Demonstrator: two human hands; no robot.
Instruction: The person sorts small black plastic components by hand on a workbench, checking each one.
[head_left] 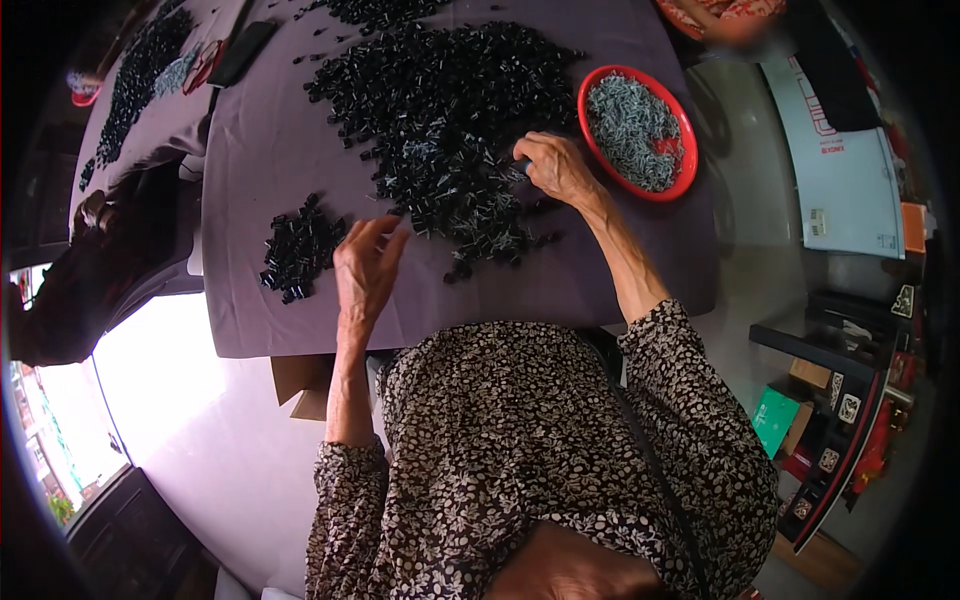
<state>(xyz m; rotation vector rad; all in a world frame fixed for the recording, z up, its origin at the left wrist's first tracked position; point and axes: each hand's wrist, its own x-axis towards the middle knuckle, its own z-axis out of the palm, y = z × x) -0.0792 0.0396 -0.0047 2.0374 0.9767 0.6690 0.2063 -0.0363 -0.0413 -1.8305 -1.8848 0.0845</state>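
A large heap of small black plastic pieces [450,95] is spread over the cloth-covered table [265,130], with some silvery pins showing among them. At the heap's right edge my right hand [562,170] is closed, its thumb and fingertips pinched on a small dark piece, partly hidden. My left hand [366,265] hovers between the heap's lower left edge and a smaller pile of black pieces [300,248]. Its fingers are slightly apart, and nothing shows in them. Right of my right hand stands a red oval basin [688,165] holding many thin metal pins [628,120].
At the left, another person's dark sleeve [70,280] is beside a second table section with more black pieces [145,85]. Another person's arm [735,30] shows at the top right. White cardboard [850,170] and a dark shelf unit [830,400] stand at the right.
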